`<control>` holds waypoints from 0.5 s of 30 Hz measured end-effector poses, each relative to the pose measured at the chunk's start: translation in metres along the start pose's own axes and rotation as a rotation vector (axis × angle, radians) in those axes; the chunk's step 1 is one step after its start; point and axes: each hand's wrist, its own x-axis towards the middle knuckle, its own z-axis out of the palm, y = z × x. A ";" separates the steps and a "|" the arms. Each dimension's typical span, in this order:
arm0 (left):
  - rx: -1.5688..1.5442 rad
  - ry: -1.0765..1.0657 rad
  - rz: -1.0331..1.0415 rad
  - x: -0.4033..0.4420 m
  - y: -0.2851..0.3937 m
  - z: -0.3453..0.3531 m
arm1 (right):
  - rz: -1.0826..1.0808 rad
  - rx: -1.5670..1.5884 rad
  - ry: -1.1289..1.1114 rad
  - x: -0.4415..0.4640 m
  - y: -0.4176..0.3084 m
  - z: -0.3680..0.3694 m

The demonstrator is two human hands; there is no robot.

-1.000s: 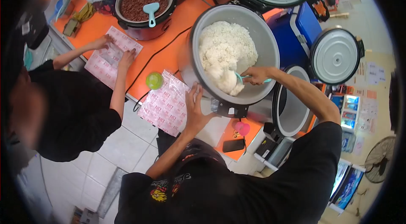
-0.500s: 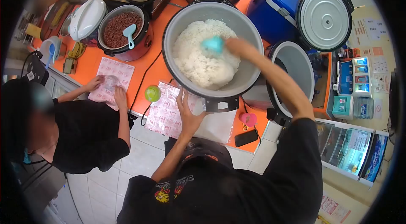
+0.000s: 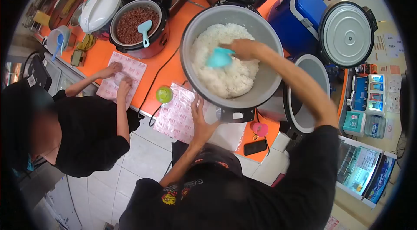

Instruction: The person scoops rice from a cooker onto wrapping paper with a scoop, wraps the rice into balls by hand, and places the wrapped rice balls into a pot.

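My right hand [image 3: 244,49] grips a light-blue rice paddle [image 3: 219,58] over the white rice [image 3: 230,81] in a large grey cooker pot [image 3: 270,63]. The paddle is blurred by motion, and its blade lies at the rice surface. My left hand [image 3: 202,122] is open, fingers spread, over pink-printed wrapping paper [image 3: 174,117] in front of the pot. Plain white sheets [image 3: 228,136] lie to the right of that hand. A green round container [image 3: 164,94] stands at the paper's upper left corner.
At left, a co-worker's hands [image 3: 119,73] work on another printed sheet [image 3: 110,87]. Beyond are a cooker of dark reddish rice [image 3: 134,24] with a paddle and a blue cooler [image 3: 299,17]. An open cooker [image 3: 310,87], pink item [image 3: 259,129] and phone [image 3: 255,147] are at right.
My right hand has moved the rice paddle leftward and slightly toward me within the pot. My left hand stays by the paper. The whole view has shifted, and the co-worker's hands moved slightly.
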 end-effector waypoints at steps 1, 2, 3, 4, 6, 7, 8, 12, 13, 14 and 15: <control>0.018 -0.002 -0.002 0.006 -0.003 -0.001 | -0.025 0.018 -0.080 -0.016 -0.004 -0.025; 0.015 -0.005 0.004 0.007 -0.004 -0.003 | -0.059 0.033 -0.169 -0.022 -0.004 -0.037; 0.008 0.004 0.007 0.007 -0.003 -0.002 | -0.039 -0.046 -0.040 -0.017 0.008 -0.035; 0.002 0.009 0.013 0.007 -0.003 -0.002 | 0.063 -0.008 0.024 0.004 0.013 -0.035; -0.021 0.017 0.027 0.006 -0.005 0.000 | 0.295 0.085 0.160 0.047 0.019 -0.024; -0.029 0.016 0.035 0.004 -0.006 0.001 | 0.190 0.070 0.122 0.061 -0.001 0.004; -0.027 0.015 0.049 0.008 -0.009 -0.002 | 0.083 0.058 0.094 0.073 -0.020 0.030; 0.048 -0.030 0.020 0.006 -0.002 -0.005 | -0.012 0.092 -0.052 -0.003 -0.034 -0.026; 0.085 -0.057 -0.001 0.002 -0.004 -0.004 | -0.024 0.074 -0.091 -0.016 -0.031 -0.035; 0.068 -0.052 -0.003 0.002 -0.004 -0.006 | 0.134 0.082 0.001 -0.022 -0.021 -0.033; 0.046 -0.045 -0.002 0.003 -0.003 -0.005 | 0.291 0.084 0.095 -0.025 -0.008 -0.028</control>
